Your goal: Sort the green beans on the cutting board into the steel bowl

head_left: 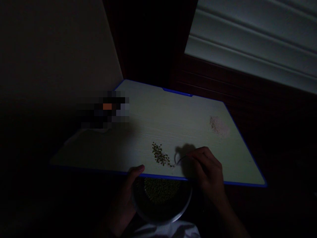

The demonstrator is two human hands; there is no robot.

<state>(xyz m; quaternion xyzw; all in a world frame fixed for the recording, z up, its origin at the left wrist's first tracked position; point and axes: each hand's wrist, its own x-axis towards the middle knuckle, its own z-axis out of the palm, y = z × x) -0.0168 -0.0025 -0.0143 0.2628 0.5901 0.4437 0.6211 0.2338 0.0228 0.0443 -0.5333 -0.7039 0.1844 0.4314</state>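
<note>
In my right hand [210, 167], closed in a pinch, is a thin utensil that looks like a spoon [181, 159]. Its tip is down on the pale board [160, 112], just right of a small scatter of green beans [159, 154]. My left hand [127, 195] grips the left side of a metal bowl [173, 216], with its thumb over the board's blue front edge. Inside the bowl, below that edge, lie many green beans [162, 190]. The hidden fingers of the left hand are in the dark.
A small pinkish-white heap [219, 126] of grains or powder lies toward the board's right side. Pixel blocks cover something dark [106, 110] at the board's left edge. Behind are a wall [61, 49] and a pale slatted panel [247, 43]. The light is very dim.
</note>
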